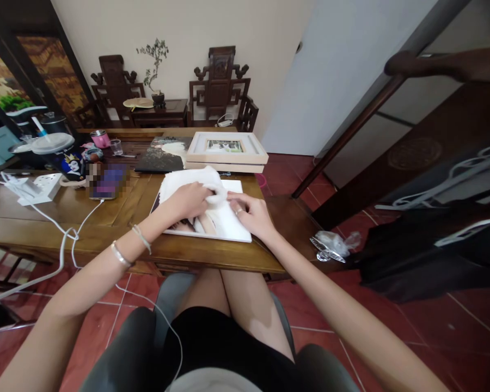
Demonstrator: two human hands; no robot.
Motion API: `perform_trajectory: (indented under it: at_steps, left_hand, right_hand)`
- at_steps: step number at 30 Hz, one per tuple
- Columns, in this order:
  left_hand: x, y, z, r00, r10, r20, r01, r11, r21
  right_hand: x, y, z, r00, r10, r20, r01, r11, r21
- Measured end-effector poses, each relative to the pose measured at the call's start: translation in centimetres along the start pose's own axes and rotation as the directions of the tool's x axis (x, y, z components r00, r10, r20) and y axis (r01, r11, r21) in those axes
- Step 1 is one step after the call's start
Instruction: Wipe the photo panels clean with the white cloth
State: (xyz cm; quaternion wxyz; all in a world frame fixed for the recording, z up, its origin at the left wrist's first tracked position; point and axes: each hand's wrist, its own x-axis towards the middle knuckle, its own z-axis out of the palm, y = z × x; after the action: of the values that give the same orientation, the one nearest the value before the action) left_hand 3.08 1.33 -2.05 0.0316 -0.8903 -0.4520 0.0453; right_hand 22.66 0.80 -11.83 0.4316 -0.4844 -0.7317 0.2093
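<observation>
A white cloth (191,178) lies bunched over a flat white-edged picture panel (233,231) near the table's front edge. My left hand (191,200) has its fingers curled into the cloth and presses it on the picture. At the panel's right side is my right hand (253,215), with a ring on one finger. Its thumb and fingers are closed at the cloth's right edge, over the white part of the panel. The cloth and my left hand cover much of the printed picture.
Behind the cloth are a pale framed picture (225,148) and a dark printed board (163,154). A phone (108,181) on a white cable, a power strip (41,188) and a lidded cup (57,149) stand to the left. A plastic bag (335,245) lies at the right.
</observation>
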Motion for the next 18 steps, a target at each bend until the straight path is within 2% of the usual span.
perform_trajectory:
  at_steps: [4, 10, 18]
  left_hand:
    - [2.9, 0.7, 0.0, 1.000, 0.025, -0.013, -0.026, 0.999, -0.042]
    - [3.6, 3.1, -0.5, 0.999, -0.030, -0.012, 0.029, 0.998, -0.058]
    - [2.8, 1.0, -0.1, 0.998, -0.057, -0.024, 0.056, 0.998, -0.030]
  right_hand:
    - [0.0, -0.1, -0.2, 1.000, 0.018, 0.024, -0.018, 0.999, -0.028]
    - [0.0, -0.3, -0.5, 0.999, 0.024, 0.045, -0.022, 0.999, -0.045]
    - [0.1, -0.4, -0.4, 0.999, 0.024, 0.028, -0.024, 1.000, -0.015]
